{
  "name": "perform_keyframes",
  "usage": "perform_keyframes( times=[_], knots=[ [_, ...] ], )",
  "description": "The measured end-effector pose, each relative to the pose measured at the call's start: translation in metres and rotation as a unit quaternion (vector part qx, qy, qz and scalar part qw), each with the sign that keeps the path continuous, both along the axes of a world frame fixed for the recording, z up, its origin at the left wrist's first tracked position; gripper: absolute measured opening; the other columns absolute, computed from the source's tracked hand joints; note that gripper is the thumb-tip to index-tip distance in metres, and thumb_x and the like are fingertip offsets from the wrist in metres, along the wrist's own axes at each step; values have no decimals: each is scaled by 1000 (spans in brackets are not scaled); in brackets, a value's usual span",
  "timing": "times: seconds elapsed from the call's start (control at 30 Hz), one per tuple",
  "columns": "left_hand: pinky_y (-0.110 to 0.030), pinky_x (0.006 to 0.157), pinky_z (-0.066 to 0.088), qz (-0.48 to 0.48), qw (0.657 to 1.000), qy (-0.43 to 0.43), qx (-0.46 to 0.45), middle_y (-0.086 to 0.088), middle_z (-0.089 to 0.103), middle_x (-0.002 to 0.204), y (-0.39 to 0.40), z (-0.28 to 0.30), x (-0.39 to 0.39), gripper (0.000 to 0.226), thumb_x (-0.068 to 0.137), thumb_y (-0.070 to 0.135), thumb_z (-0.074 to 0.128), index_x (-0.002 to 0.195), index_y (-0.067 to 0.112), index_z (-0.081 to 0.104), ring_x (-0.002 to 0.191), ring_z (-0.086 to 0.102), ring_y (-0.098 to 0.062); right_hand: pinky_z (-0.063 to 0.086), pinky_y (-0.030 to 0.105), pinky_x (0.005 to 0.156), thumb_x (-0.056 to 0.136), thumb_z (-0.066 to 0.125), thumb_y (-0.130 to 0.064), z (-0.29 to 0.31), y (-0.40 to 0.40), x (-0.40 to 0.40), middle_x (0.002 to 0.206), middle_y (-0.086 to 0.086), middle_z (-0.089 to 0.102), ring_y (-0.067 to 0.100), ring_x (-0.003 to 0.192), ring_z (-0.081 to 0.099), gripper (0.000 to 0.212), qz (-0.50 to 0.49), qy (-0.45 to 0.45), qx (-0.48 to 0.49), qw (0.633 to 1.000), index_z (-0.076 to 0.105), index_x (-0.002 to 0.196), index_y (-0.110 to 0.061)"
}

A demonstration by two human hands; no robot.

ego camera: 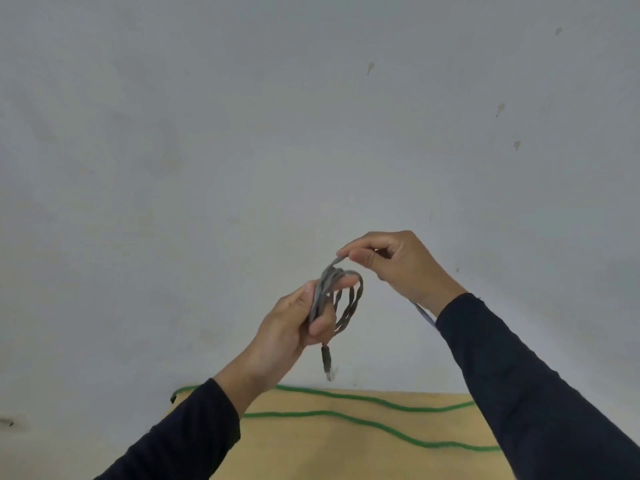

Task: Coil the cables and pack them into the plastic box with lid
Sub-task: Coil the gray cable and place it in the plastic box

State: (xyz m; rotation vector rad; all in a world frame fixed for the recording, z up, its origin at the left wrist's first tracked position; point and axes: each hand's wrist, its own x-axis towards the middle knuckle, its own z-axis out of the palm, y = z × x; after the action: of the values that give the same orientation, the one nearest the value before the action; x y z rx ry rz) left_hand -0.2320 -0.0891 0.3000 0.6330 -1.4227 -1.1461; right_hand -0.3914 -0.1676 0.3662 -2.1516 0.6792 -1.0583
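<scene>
A flat grey cable (pixel 349 306) is wound in several loops and held up in front of a pale wall. My left hand (pixel 294 327) grips the loops at their left side. A dark plug end (pixel 326 358) dangles below that hand. My right hand (pixel 398 265) pinches the cable's free strand just above the coil; the rest of that strand runs down behind my right wrist (pixel 424 313). A green cable (pixel 381 426) lies uncoiled in two long wavy lines across the wooden tabletop (pixel 329 455) below. The plastic box is not in view.
A plain grey-white wall (pixel 242 150) with a few small marks fills most of the view. Both forearms wear dark long sleeves. Only the far strip of the table shows at the bottom.
</scene>
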Motion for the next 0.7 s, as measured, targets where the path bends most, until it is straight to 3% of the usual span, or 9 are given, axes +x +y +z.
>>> perform_keyframes(
  times=[0.07, 0.13, 0.23, 0.33, 0.43, 0.5, 0.6, 0.67, 0.7],
  knots=[
    [-20, 56, 27, -19, 999, 48, 0, 11, 34, 54, -4, 11, 0, 52, 96, 35, 21, 121, 7, 57, 50, 26, -9, 33, 14, 48, 92, 52, -18, -9, -3, 4, 47, -14, 50, 2, 44, 41, 21, -11, -24, 14, 1000, 71, 94, -11],
    [-21, 57, 27, -17, 996, 87, -3, 10, 34, 53, -8, 22, -1, 50, 97, 37, 23, 116, 4, 55, 49, 27, -8, 29, 19, 46, 95, 46, -23, -19, -5, 12, 45, -12, 39, 6, 42, 32, 25, -16, -44, 30, 998, 70, 89, -21],
    [-18, 56, 35, -20, 981, 190, -25, 10, 37, 52, -12, 45, 1, 48, 101, 33, 19, 121, 9, 55, 48, 32, -7, 32, 17, 50, 98, 40, -24, -37, -5, 20, 50, -12, 42, 2, 43, 37, 29, -53, 3, 24, 998, 62, 88, -39],
    [-17, 58, 42, 29, 968, 244, -47, 10, 41, 54, -20, 64, 10, 45, 101, 33, 19, 123, 12, 52, 50, 36, -6, 34, 14, 55, 98, 39, -27, -60, 7, 27, 58, -14, 45, -3, 47, 42, 25, -45, 71, 32, 996, 62, 109, -28],
    [-19, 67, 39, 189, 972, 129, -52, 11, 45, 58, -36, 59, 23, 42, 102, 32, 17, 124, 22, 50, 55, 39, -7, 38, 12, 56, 98, 38, -28, -65, 29, 36, 62, -14, 51, -1, 50, 49, 31, 2, 128, -1, 992, 55, 122, -16],
    [-22, 71, 37, 281, 959, 4, -48, 9, 47, 64, -42, 46, 30, 41, 101, 34, 17, 128, 27, 48, 61, 41, -8, 44, 23, 57, 98, 39, -27, -57, 39, 38, 77, 0, 66, 11, 55, 53, 29, 24, 182, -54, 982, 57, 114, -11],
    [-15, 75, 39, 281, 949, -137, -50, 2, 55, 78, -38, 18, 33, 49, 93, 55, 24, 126, 28, 48, 72, 49, -2, 38, 26, 56, 94, 50, -26, -36, 34, 31, 67, 0, 62, 14, 54, 50, 20, 9, 197, -129, 972, 64, 95, -12],
    [-14, 75, 43, 237, 944, -222, -54, 12, 62, 84, -29, -2, 24, 48, 87, 65, 26, 106, 33, 57, 76, 54, 5, 36, 16, 53, 88, 59, -26, -17, 26, 22, 60, -10, 58, 5, 50, 49, 13, -7, 197, -146, 969, 69, 87, -18],
    [-21, 69, 45, 212, 946, -239, -46, 12, 62, 77, -24, -8, 17, 48, 88, 63, 27, 93, 28, 60, 69, 55, -1, 37, 12, 55, 85, 63, -24, -9, 23, 17, 60, -13, 58, 1, 53, 52, 9, -3, 192, -131, 973, 70, 83, -19]
  ],
)
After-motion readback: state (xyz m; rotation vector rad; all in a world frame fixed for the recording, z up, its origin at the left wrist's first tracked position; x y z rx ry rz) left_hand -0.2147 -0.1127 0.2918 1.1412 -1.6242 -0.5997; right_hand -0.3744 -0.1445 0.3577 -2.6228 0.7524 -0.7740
